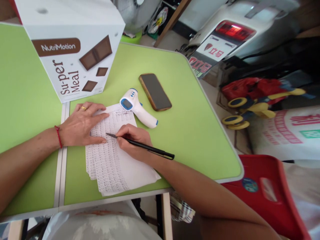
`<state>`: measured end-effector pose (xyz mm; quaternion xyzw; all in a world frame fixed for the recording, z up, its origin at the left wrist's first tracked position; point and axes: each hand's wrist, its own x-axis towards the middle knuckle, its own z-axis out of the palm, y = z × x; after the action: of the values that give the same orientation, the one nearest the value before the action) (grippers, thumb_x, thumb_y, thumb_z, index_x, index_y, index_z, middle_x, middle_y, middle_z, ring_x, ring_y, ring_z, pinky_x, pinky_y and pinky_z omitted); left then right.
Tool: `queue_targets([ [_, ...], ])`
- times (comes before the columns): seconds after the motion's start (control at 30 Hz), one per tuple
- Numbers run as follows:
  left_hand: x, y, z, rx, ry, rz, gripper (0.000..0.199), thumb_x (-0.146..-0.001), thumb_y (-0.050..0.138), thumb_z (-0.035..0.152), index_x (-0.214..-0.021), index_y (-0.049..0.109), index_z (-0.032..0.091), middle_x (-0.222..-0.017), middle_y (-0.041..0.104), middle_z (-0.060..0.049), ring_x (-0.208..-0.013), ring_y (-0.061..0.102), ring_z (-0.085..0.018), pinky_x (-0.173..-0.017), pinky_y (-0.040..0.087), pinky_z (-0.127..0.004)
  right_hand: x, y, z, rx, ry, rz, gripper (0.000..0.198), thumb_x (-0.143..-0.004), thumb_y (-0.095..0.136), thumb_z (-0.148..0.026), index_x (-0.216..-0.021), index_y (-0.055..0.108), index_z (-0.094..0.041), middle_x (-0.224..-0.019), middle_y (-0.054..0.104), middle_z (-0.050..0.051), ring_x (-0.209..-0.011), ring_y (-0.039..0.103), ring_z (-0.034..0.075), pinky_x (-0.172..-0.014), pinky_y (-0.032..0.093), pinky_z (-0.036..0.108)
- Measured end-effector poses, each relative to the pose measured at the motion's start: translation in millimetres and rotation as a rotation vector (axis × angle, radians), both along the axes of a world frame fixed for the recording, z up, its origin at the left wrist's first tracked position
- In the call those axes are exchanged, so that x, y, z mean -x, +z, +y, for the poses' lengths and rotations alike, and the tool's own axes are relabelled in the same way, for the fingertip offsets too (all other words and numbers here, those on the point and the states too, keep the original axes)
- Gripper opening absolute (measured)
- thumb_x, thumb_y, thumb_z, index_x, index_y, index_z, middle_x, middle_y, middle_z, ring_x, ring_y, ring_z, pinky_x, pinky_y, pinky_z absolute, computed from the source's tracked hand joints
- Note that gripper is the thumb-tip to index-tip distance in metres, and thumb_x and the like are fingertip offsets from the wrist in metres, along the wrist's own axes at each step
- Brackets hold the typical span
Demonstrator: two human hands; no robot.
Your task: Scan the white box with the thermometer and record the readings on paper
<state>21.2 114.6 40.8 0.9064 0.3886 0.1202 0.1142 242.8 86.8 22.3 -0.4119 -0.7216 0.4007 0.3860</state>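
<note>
A stack of paper sheets point(107, 173) covered in rows of handwriting lies on the green table, its right part blank. My left hand point(81, 125), with a ring and a red cord bracelet, rests flat on the upper left of the sheets, fingers spread. In my right hand point(135, 140) is a black pen point(155, 150), its tip pointing left at the written rows; whether it touches the paper I cannot tell. A white and blue infrared thermometer point(138, 108) lies across the sheets' upper right edge. Beyond it is a dark-screened phone point(155, 91) in a brown case.
A white NutriMotion box point(72, 66) stands at the table's back left. A metal seam runs across the green table point(195, 133). Right of it are a red plastic stool point(272, 186), a white sack point(295, 133), yellow-wheeled toy parts point(250, 110) and a white scooter point(225, 36).
</note>
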Motion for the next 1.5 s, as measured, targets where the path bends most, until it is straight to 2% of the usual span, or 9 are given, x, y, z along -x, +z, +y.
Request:
queue_targets([
  [0.2, -0.1, -0.9, -0.5, 0.006, 0.005, -0.002, 0.074, -0.076, 0.065, 0.062, -0.129, 0.057, 0.012, -0.136, 0.048, -0.021, -0.121, 0.045, -0.040, -0.099, 0.033, -0.058, 0.1, 3.4, -0.2, 0.014, -0.058, 0.033, 0.007, -0.071, 0.055, -0.018, -0.065, 0.058, -0.021, -0.054, 0.056, -0.005, -0.047, 0.047, 0.007, -0.045, 0.038, 0.020],
  [0.33, 0.4, 0.5, -0.8, 0.008, 0.006, 0.000, 0.073, -0.076, 0.066, 0.060, -0.129, 0.056, 0.012, -0.136, 0.048, -0.020, -0.122, 0.045, -0.040, -0.098, 0.033, -0.058, 0.0, 4.4, -0.4, 0.047, -0.048, 0.001, 0.007, -0.071, 0.055, -0.017, -0.065, 0.057, -0.021, -0.054, 0.056, -0.005, -0.048, 0.047, 0.007, -0.045, 0.037, 0.020],
  [0.57, 0.0, 1.2, -0.5, 0.010, 0.002, 0.000, 0.073, -0.076, 0.066, 0.061, -0.129, 0.056, 0.012, -0.135, 0.048, -0.021, -0.121, 0.045, -0.040, -0.098, 0.033, -0.058, -0.4, -0.3, 0.9, 0.004, -0.040, -0.019, 0.006, -0.070, 0.055, -0.017, -0.066, 0.058, -0.021, -0.055, 0.057, -0.005, -0.048, 0.048, 0.007, -0.046, 0.038, 0.021],
  [0.87, 0.9, 0.8, -0.3, 0.029, 0.000, -0.021, 0.073, -0.077, 0.063, 0.063, -0.129, 0.055, 0.014, -0.136, 0.048, -0.021, -0.121, 0.044, -0.041, -0.098, 0.032, -0.059, -1.0, 3.5, 0.7, 0.002, -0.008, -0.010, 0.007, -0.071, 0.055, -0.017, -0.065, 0.057, -0.021, -0.053, 0.055, -0.005, -0.046, 0.046, 0.008, -0.045, 0.037, 0.022],
  [1.1, 0.6, 1.0, -0.5, 0.041, 0.006, -0.029, 0.072, -0.077, 0.063, 0.064, -0.129, 0.055, 0.016, -0.136, 0.048, -0.020, -0.122, 0.043, -0.040, -0.099, 0.031, -0.058, 0.3, 2.1, -1.9, 0.035, -0.091, 0.085, 0.007, -0.074, 0.058, -0.019, -0.080, 0.061, -0.021, -0.066, 0.063, -0.003, -0.055, 0.055, 0.009, -0.052, 0.045, 0.023],
  [1.23, 0.7, 1.4, -0.9, 0.043, 0.008, -0.021, 0.072, -0.077, 0.063, 0.063, -0.130, 0.055, 0.015, -0.136, 0.047, -0.021, -0.122, 0.043, -0.040, -0.099, 0.031, -0.059, 1.2, 0.7, -1.6, 0.045, -0.079, 0.037, 0.006, -0.070, 0.059, -0.017, -0.074, 0.060, -0.021, -0.059, 0.060, -0.005, -0.049, 0.049, 0.008, -0.046, 0.041, 0.021],
  [1.5, 0.1, 0.1, 0.0, 0.031, 0.006, -0.011, 0.073, -0.076, 0.064, 0.063, -0.129, 0.056, 0.013, -0.136, 0.048, -0.021, -0.122, 0.044, -0.040, -0.099, 0.032, -0.058, 2.6, 6.0, 0.0, -0.002, -0.058, -0.081, 0.006, -0.072, 0.056, -0.017, -0.070, 0.060, -0.021, -0.057, 0.060, -0.005, -0.049, 0.049, 0.007, -0.049, 0.041, 0.021],
])
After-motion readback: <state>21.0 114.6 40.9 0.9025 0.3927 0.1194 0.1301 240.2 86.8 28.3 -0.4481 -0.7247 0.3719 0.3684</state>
